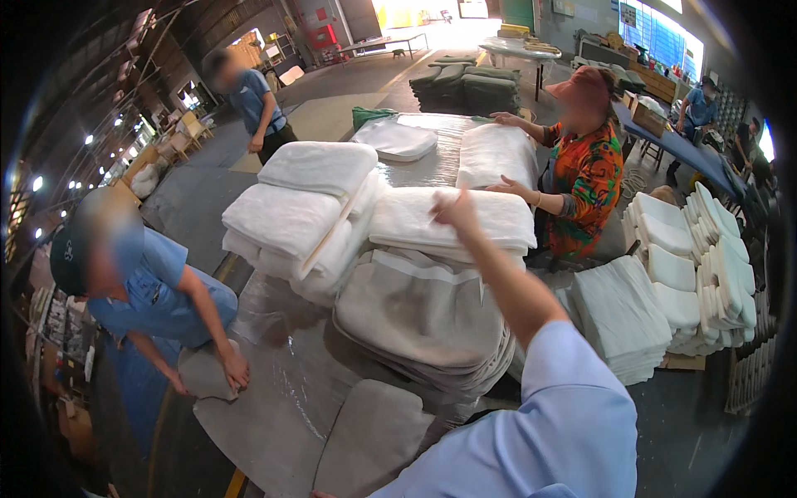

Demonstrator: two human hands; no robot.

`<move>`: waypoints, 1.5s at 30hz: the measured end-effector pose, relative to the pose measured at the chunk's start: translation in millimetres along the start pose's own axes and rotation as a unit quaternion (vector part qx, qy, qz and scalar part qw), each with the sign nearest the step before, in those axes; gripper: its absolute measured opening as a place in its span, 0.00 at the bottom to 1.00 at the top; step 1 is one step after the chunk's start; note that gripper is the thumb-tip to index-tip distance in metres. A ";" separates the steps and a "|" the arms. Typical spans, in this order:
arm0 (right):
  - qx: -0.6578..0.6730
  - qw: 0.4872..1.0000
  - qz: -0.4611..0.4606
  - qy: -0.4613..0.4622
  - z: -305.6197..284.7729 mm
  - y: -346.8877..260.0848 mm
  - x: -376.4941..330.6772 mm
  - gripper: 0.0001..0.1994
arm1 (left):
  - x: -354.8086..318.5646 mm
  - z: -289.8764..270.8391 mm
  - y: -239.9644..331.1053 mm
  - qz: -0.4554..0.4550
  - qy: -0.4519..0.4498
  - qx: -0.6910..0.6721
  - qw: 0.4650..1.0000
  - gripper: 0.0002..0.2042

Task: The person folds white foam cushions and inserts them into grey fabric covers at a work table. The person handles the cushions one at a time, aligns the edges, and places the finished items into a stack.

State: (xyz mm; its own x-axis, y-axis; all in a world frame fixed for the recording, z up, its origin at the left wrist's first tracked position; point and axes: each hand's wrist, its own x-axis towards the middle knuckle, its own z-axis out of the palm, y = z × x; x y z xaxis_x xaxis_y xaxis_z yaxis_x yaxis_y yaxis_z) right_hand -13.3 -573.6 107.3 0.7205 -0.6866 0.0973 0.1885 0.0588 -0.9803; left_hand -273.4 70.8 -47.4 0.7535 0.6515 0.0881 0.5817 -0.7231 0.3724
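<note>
My right hand (455, 209) reaches far forward over the table, its fingers blurred on the near edge of a white padded cushion piece (452, 220) that lies across the stack. My light blue sleeve (548, 415) fills the lower right. My left hand is out of view. Below my arm lies a thick stack of grey fabric covers (423, 319). One single grey cover (374, 436) rests near the table's front edge. More white cushion pieces are piled to the left (303, 207).
A person in a colourful shirt (585, 166) stands across the table with both hands on white padding (494, 153). At left a person in blue (145, 286) bends over a grey piece (203, 373). The table is wrapped in plastic film (282, 365). White foam stacks (689, 274) stand at the right.
</note>
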 end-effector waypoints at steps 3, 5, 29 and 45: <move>0.039 0.990 0.093 0.099 -79.8 -86.8 56.8 0.20 | -0.6 13.7 2.6 0.010 -0.020 -0.040 0.999 0.19; 0.022 0.992 0.070 0.107 -54.4 -71.6 51.1 0.19 | -2.0 1.6 -1.9 -0.005 0.002 -0.008 1.000 0.18; -0.255 0.699 -0.351 -0.568 103.6 146.2 -392.3 0.19 | 13.8 17.7 -33.8 0.042 0.145 -0.007 0.989 0.18; -0.231 0.712 -0.370 -0.550 109.5 153.1 -391.6 0.17 | 3.9 12.2 -46.2 -0.033 0.014 0.005 0.999 0.20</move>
State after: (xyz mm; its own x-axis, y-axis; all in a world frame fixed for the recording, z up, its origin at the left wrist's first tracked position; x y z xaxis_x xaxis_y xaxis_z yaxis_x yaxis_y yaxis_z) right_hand -193.5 -216.4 -62.2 0.6722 0.5932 0.4430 0.7321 -0.4436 -0.5169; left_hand -293.6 104.0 -75.5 0.7049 0.7037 0.0887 0.6331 -0.6806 0.3688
